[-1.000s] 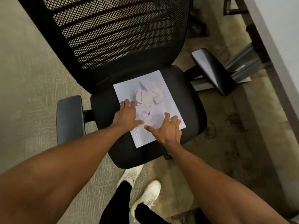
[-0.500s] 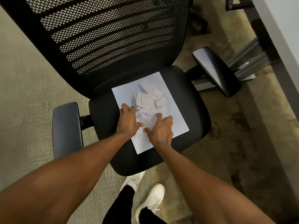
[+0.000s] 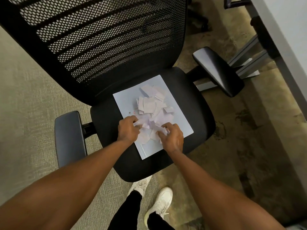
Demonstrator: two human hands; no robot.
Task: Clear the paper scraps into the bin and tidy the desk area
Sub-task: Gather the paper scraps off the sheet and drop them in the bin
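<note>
A pile of small white paper scraps (image 3: 150, 105) lies on a white sheet of paper (image 3: 123, 100) spread on the black seat of an office chair (image 3: 196, 103). My left hand (image 3: 127, 129) rests on the near left side of the pile, its fingers curled around some scraps. My right hand (image 3: 172, 138) is on the near right side, fingers closed on a bunch of scraps. The two hands face each other with scraps crumpled between them. No bin is in view.
The chair's mesh backrest (image 3: 103, 35) rises behind the sheet, with armrests left (image 3: 69, 138) and right (image 3: 217, 70). A desk edge (image 3: 282, 30) and its metal legs (image 3: 249, 52) stand at the right. My white shoes (image 3: 159, 203) are on the carpet below the seat.
Both hands went from lying flat with spread fingers on the sheet to curling shut around scraps, gathering the near part of the pile together. The camera moved slightly.
</note>
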